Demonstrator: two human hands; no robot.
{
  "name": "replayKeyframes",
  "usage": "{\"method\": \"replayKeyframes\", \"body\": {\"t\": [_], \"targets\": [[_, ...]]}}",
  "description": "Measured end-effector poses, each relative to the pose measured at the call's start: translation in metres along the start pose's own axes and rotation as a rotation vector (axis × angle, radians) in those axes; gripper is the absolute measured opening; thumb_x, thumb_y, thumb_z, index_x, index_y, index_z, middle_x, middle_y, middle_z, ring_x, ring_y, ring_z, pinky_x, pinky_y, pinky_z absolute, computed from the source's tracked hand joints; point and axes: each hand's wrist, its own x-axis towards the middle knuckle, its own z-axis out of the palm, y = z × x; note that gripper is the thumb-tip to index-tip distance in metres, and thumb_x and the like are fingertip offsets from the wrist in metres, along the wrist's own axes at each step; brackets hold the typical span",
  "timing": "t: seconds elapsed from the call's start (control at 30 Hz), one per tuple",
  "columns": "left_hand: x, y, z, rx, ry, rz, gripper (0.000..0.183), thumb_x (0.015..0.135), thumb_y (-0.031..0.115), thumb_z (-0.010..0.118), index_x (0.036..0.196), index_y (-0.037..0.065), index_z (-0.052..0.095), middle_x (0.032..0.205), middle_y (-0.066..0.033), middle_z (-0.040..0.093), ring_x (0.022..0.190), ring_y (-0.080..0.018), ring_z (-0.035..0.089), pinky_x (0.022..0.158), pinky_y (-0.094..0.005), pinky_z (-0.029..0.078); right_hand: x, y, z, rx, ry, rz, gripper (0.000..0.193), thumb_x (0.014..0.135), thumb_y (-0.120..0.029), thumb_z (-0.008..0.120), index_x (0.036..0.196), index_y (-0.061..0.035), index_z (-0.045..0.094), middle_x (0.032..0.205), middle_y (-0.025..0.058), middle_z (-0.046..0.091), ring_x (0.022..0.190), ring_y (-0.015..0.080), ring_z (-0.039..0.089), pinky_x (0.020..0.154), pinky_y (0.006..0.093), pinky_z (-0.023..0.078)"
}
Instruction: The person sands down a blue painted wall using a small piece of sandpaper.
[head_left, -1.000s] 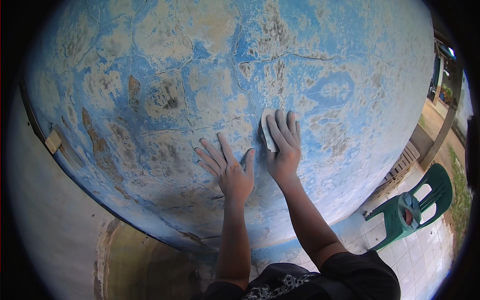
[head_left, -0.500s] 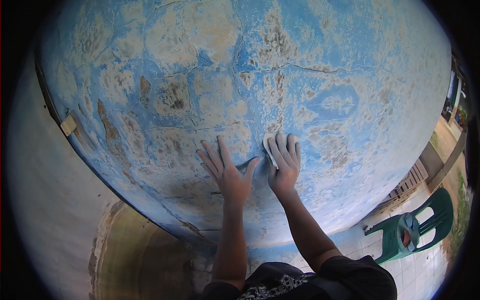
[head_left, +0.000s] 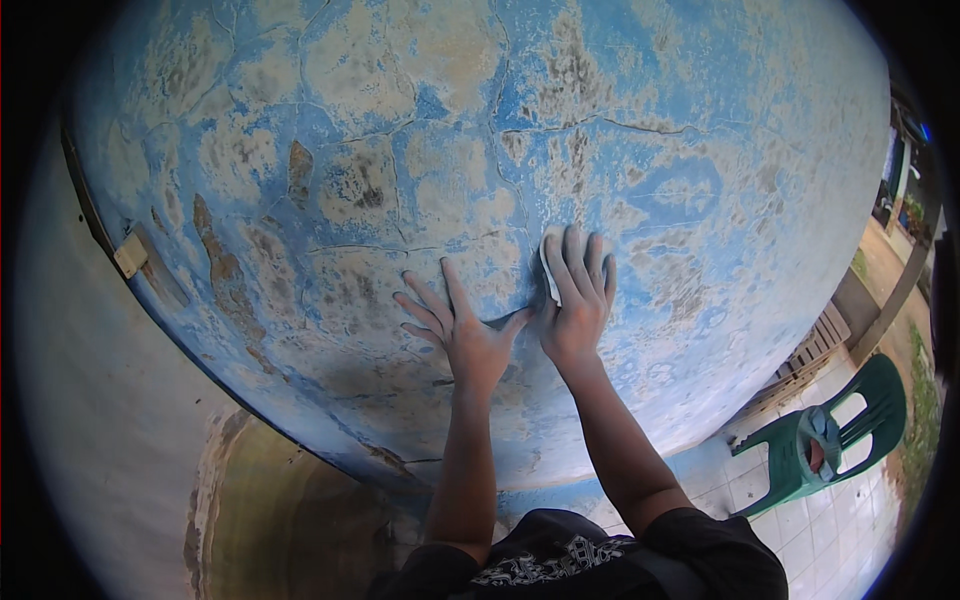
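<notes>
In front of me a wall [head_left: 440,180] with worn, cracked blue paint fills most of the view. My right hand [head_left: 577,320] presses a folded whitish sheet, apparently sandpaper [head_left: 548,268], flat to its surface. Only the sheet's left edge shows; the fingers cover the rest. Just left of it, my left hand [head_left: 470,340] rests on the wall with fingers spread and nothing in it. Its thumb points toward the right wrist. Greyish dust coats the fingers of both hands.
A green plastic chair [head_left: 872,400] stands at the lower right on white tiles [head_left: 800,540], with a grey-blue bundle [head_left: 822,440] on it. Beyond it is a slatted wooden piece [head_left: 815,350]. A small cream box [head_left: 131,256] is fixed near the wall's left edge.
My right hand has slid a short way up the wall with the sandpaper. My left hand stays at about the same spot on the wall. The view has shifted slightly.
</notes>
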Motion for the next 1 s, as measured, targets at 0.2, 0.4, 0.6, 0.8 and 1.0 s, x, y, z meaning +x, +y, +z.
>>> {"method": "replayKeyframes", "body": {"t": [0.2, 0.4, 0.6, 0.8, 1.0], "targets": [[0.0, -0.004, -0.004, 0.044, -0.054, -0.008, 0.146, 0.065, 0.056, 0.098, 0.172, 0.011, 0.011, 0.172, -0.0366, -0.014, 0.154, -0.0627, -0.022, 0.112, -0.0859, -0.005, 0.055, -0.018, -0.003, -0.036, 0.017, -0.091, 0.076, 0.079, 0.004, 0.06, 0.153, -0.0154, 0.06, 0.161, 0.0105, 0.055, 0.155, 0.0394, 0.041, 0.126, 0.0607, 0.024], [0.002, -0.001, -0.006, 0.03, -0.049, 0.002, 0.147, 0.065, 0.054, 0.099, 0.172, 0.011, 0.008, 0.173, -0.0353, -0.016, 0.155, -0.0611, -0.022, 0.113, -0.085, -0.007, -0.03, 0.006, 0.0, -0.141, -0.042, 0.027, 0.061, 0.087, -0.005, 0.06, 0.147, -0.0141, 0.067, 0.158, 0.0135, 0.058, 0.155, 0.043, 0.041, 0.126, 0.0616, 0.023], [0.002, -0.009, -0.003, 0.014, -0.021, 0.006, 0.144, 0.064, 0.069, 0.093, 0.171, 0.01, 0.019, 0.172, -0.0377, -0.01, 0.154, -0.0638, -0.02, 0.111, -0.0849, -0.01, 0.059, -0.019, 0.0, -0.08, 0.034, -0.031, 0.067, 0.086, 0.0, 0.059, 0.152, -0.0137, 0.061, 0.162, 0.0129, 0.053, 0.155, 0.0425, 0.04, 0.127, 0.0612, 0.022], [0.001, -0.004, -0.006, 0.045, -0.05, -0.008, 0.147, 0.065, 0.059, 0.097, 0.172, 0.011, 0.009, 0.173, -0.034, -0.015, 0.156, -0.0595, -0.022, 0.114, -0.0828, -0.009, 0.008, -0.001, -0.001, -0.037, 0.042, -0.054, 0.063, 0.082, 0.002, 0.059, 0.144, -0.0072, 0.068, 0.154, 0.0179, 0.061, 0.151, 0.0476, 0.045, 0.122, 0.0612, 0.035], [0.003, -0.008, -0.006, 0.056, -0.031, -0.005, 0.149, 0.064, 0.057, 0.099, 0.172, 0.011, 0.009, 0.174, -0.0337, -0.015, 0.156, -0.0594, -0.022, 0.115, -0.082, -0.01, 0.038, -0.016, 0.015, 0.072, 0.149, -0.072, 0.07, 0.076, 0.01, 0.058, 0.144, -0.0049, 0.067, 0.152, 0.022, 0.06, 0.15, 0.0509, 0.044, 0.122, 0.0607, 0.036]]}}
